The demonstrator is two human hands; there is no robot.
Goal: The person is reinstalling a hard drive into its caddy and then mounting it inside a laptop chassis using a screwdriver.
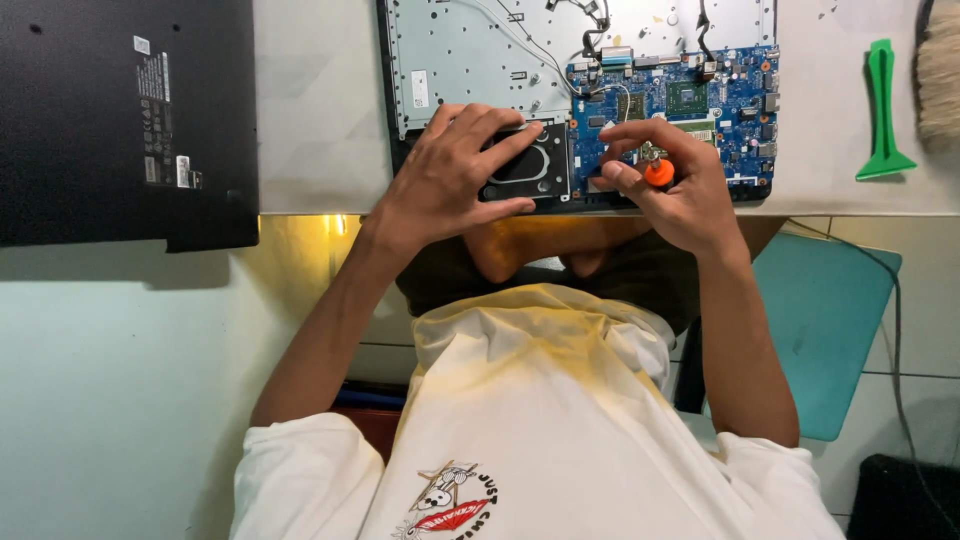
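An opened laptop chassis (470, 50) lies on the white table, its blue circuit board (725, 95) exposed on the right. My left hand (450, 175) rests on a black hard drive (530, 165) seated at the chassis's near edge, fingers spread over its top and side. My right hand (665, 185) pinches a small screwdriver with an orange cap (658, 172), held upright over the board's near left corner, just right of the drive. The screwdriver's tip is hidden by my fingers.
A black laptop bottom cover (120, 120) lies at the left of the table. A green plastic pry tool (882, 110) and a brush (940, 70) sit at the right. A teal stool (820, 320) stands below the table edge beside my right arm.
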